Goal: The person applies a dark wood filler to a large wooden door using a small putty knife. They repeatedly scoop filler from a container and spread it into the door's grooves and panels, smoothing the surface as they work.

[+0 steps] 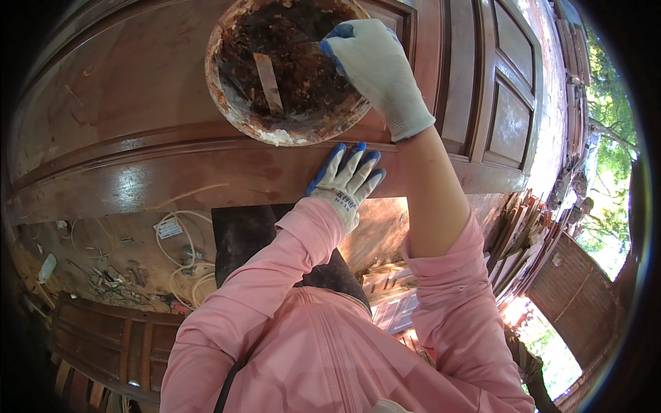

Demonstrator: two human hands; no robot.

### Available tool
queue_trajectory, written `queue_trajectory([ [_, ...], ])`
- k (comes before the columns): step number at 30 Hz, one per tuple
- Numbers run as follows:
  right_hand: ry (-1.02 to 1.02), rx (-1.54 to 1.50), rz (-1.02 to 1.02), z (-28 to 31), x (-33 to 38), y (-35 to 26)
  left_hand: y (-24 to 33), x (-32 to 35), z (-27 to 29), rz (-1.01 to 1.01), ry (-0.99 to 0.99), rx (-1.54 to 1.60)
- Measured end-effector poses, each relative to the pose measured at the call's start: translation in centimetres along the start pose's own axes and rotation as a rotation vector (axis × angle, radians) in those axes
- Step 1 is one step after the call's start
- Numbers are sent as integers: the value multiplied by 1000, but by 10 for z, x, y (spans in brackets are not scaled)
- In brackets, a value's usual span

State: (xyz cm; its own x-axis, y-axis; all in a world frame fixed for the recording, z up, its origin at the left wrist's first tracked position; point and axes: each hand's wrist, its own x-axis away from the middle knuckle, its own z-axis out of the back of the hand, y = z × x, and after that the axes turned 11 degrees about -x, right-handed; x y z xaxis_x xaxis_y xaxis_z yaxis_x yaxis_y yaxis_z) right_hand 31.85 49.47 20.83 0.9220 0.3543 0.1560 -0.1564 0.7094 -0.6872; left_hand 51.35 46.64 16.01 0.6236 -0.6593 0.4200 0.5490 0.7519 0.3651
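A round basin (279,137) with a crusted, whitish rim stands on a brown panelled wooden door (131,76). Dark brown sticky-looking matter (275,34) lines its inside, and a flat greyish strip (269,84) rests in it. Over the basin's right side, my right hand (372,60) wears a white glove with blue fingertips. Its fingers are closed, and whatever they may hold is hidden behind the glove. Just below the basin, my left hand (345,183), in the same kind of glove, lies flat on the door's near edge with fingers spread.
Another set of door panels (511,120) shows at the right. Stacked wood strips (513,237) lie beyond my right arm. A pale hose (180,258) coils on the floor at left, near small debris (113,275) and more brown panels (103,337).
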Motion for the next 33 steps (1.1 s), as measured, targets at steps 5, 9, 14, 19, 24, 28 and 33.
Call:
queue_trajectory([
  [5,-46,44,-5,-2,-4,-9,-4,3,8,-1,-59,12],
  [9,-32,-109,-11,2,-3,-1,-5,-3,4,0,-22,-20],
  [14,-156,-514,-130,24,10,-14,-4,-1,-7,38,46,-35],
  [19,-120,-783,-252,69,65,-17,-7,2,-5,54,82,43],
  [24,131,-567,-324,91,138,31,-6,4,-9,40,166,92],
  [28,202,-317,-311,73,175,79,-6,2,-10,41,201,66],
  [33,294,0,-185,48,197,96,-6,2,-11,54,200,44],
])
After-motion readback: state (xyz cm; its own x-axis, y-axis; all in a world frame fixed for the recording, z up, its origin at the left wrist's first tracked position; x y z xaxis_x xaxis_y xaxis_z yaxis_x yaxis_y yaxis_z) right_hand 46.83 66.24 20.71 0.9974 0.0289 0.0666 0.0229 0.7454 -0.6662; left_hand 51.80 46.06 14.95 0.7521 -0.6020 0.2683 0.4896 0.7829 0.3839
